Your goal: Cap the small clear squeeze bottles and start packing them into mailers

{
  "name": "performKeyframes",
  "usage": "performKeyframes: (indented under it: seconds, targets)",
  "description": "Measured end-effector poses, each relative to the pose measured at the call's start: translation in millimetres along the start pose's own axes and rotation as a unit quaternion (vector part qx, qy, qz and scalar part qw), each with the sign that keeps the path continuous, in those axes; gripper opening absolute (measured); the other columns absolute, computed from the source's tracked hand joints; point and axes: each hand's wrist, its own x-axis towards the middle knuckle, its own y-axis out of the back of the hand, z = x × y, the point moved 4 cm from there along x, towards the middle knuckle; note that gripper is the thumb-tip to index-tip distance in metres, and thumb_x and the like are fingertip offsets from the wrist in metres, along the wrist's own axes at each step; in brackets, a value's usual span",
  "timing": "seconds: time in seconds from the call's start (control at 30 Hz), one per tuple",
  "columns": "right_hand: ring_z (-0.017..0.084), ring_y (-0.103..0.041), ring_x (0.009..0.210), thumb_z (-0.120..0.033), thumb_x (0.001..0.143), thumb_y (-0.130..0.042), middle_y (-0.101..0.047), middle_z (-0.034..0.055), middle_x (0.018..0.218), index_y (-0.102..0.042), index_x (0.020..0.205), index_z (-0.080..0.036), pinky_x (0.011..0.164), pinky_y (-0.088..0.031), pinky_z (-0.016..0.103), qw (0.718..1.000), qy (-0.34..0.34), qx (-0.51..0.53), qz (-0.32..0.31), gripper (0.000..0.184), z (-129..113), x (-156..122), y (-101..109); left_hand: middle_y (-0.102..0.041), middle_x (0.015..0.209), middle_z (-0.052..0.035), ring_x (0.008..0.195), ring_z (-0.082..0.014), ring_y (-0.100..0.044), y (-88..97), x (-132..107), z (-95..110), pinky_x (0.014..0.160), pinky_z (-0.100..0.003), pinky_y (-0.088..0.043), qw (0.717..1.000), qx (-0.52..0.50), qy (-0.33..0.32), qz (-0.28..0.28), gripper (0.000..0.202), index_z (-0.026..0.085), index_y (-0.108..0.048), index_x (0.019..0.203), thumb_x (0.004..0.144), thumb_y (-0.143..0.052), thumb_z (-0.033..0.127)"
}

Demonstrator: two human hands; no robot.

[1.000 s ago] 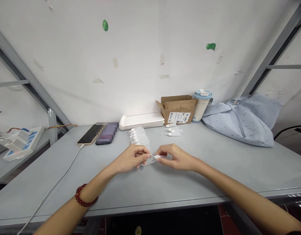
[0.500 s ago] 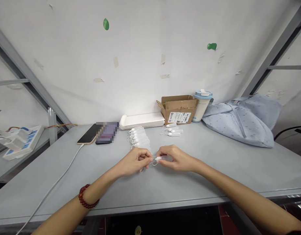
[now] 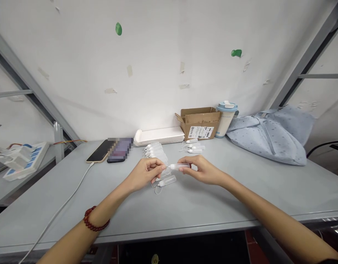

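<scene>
My right hand [image 3: 203, 169] is closed around the clear body of a small squeeze bottle [image 3: 179, 167], which lies level with its white top to the left. Thumb and forefinger of my left hand [image 3: 146, 173] pinch at the thin tip of that same bottle, where a cord loop hangs. Just below, a similar capped bottle [image 3: 168, 181] with its white loop lies on the table, and part of another shows beside it. Behind my left hand lies a row of several such bottles [image 3: 155, 148], partly covered by the fingers.
Several more bottles [image 3: 195, 149] lie before an open cardboard box [image 3: 200, 123]. A white packet stack [image 3: 160, 135], a lidded cup [image 3: 226, 119] and a blue patterned cloth bag [image 3: 265, 139] stand along the wall. At left are two phones [image 3: 97, 151], a charging cable [image 3: 66, 200] and a power strip [image 3: 38, 157].
Both hands have risen slightly from the table with the bottle, away from me. More of the held bottle shows in my right hand, and the bottle lying below my left hand is now uncovered.
</scene>
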Motion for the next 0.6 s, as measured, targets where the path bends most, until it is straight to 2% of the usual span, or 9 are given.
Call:
performKeyframes:
  seconds: [0.27,0.6]
  targets:
    - [0.011,-0.049,0.057,-0.034,0.089,-0.043,-0.058,0.0014,0.064,-0.062,0.086,-0.014,0.053,-0.038,0.021,1.000,-0.005,0.001,-0.003,0.027,-5,-1,-8,-0.051,0.054,0.0037,0.042,-0.0058,-0.040,-7.5,1,-6,0.045,-0.020,-0.033,1.000,-0.007,0.011,-0.020,0.024,0.013,-0.058,0.075,0.076,-0.055,0.037]
    - [0.009,-0.045,0.054,-0.036,0.091,-0.039,-0.056,0.0006,0.063,-0.059,0.078,-0.014,0.053,-0.036,0.021,1.000,-0.010,-0.001,-0.007,0.033,-4,-2,-12,-0.050,0.054,0.0039,0.042,-0.0055,-0.039,-9.3,0,-9,0.044,-0.019,-0.031,1.000,-0.015,0.000,-0.019,0.023,0.013,-0.056,0.074,0.077,-0.055,0.036]
